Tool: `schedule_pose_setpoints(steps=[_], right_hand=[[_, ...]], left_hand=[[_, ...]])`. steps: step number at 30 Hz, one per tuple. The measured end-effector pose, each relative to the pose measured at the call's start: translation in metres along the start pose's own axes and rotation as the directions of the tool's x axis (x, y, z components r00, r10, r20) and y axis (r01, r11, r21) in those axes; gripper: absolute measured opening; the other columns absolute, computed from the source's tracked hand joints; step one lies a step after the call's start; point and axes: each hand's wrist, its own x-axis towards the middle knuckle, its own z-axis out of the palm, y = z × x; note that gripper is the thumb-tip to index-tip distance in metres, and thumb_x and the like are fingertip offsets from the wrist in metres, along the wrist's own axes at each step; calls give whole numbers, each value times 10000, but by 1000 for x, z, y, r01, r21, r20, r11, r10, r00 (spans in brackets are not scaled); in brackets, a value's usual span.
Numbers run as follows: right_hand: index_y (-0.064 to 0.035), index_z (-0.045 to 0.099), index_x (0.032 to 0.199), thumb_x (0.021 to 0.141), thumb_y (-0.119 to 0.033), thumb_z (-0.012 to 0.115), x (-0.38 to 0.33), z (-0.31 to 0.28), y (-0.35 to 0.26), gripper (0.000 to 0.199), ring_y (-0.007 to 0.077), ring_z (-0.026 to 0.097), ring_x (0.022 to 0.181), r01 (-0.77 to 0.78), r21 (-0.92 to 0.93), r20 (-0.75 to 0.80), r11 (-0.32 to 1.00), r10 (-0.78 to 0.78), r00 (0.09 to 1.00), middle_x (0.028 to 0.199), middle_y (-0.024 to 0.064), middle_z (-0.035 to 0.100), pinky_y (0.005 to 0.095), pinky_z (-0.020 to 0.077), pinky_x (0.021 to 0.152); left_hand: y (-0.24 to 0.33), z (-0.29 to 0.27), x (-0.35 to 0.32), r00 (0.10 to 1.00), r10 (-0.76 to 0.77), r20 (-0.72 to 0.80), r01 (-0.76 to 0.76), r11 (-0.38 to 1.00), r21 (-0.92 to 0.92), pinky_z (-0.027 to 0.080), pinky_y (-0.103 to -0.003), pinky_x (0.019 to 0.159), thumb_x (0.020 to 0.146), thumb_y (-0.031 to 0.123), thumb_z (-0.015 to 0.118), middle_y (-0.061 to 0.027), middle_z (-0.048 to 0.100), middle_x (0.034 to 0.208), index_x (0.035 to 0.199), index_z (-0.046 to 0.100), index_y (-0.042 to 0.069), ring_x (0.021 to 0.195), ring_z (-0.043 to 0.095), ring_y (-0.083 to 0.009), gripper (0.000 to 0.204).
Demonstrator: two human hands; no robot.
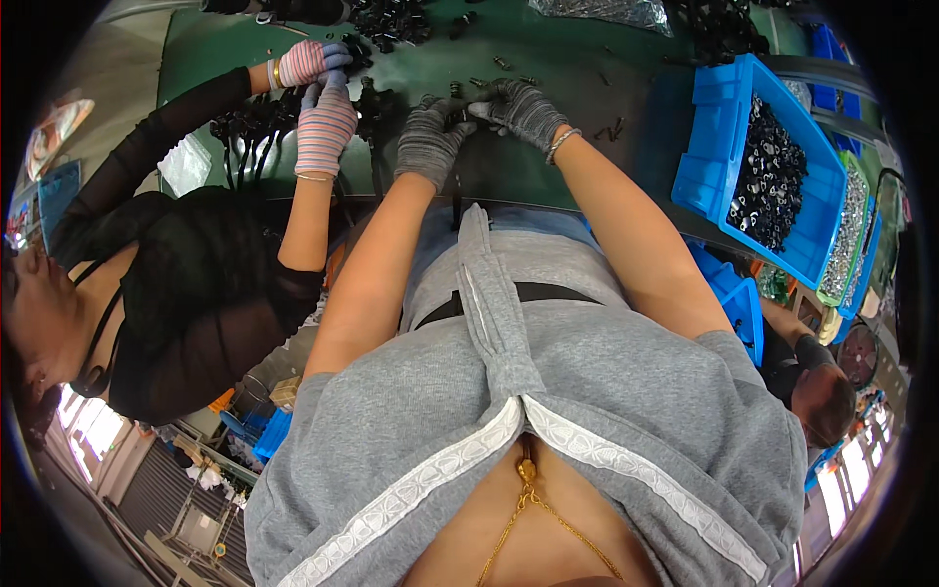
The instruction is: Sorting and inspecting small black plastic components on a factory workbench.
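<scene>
Both my hands wear dark grey knitted gloves and meet over the green tabletop (626,166). My left hand (430,143) is closed, its thumb and fingers pinched together toward the right hand. My right hand (522,112) is also closed, fingertips bent in toward the left one. Something small and dark shows between the fingertips, too covered to name. Just beyond the hands lie several small brass-coloured, spring-like pieces (502,64). Right of my right hand are a few small dark pieces (614,129). Black parts (377,103) lie left of my left hand.
At my left a co-worker's hands in striped gloves (326,122) work beside a row of long black parts (256,137). Black parts (391,22) are heaped at the back, near a clear plastic bag (606,10). A blue bin (711,147) of small black pieces stands right.
</scene>
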Motion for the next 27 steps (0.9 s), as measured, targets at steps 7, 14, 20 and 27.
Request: schedule_pose_setpoints(steps=[7,14,20,27], right_hand=[[-58,658,1186,909,-354,643,-22,-67,17,405,319,637,1044,-260,-751,-522,607,-305,797,1123,163,679,395,503,933],[-144,692,1153,900,-443,611,-30,-130,89,400,354,568,1195,-456,-689,-697,563,-344,629,1251,184,631,437,454,1032],[-103,718,1031,922,-415,572,-12,-97,36,362,378,665,977,-253,-787,-358,563,-82,930,1078,179,690,474,526,870],[-97,698,1031,909,-301,622,-22,-15,-65,249,334,674,931,121,-931,93,344,-95,991,986,138,703,455,521,824]], left_hand=[[-8,-1,5,1000,-2,23,1,1000,22,506,-400,891,747,187,790,-134,639,1060,1116,693,87,988,630,-319,394],[-24,11,10,998,62,10,-62,998,14,519,-399,860,775,256,777,-149,704,1043,1185,690,155,936,670,-322,431],[-20,11,9,999,-31,44,33,999,-40,507,-409,902,766,263,793,-175,678,1088,1174,692,131,1015,647,-334,440],[-18,8,12,998,-39,40,41,999,-35,504,-423,899,757,310,783,-155,676,1074,1124,710,129,989,646,-336,415]])
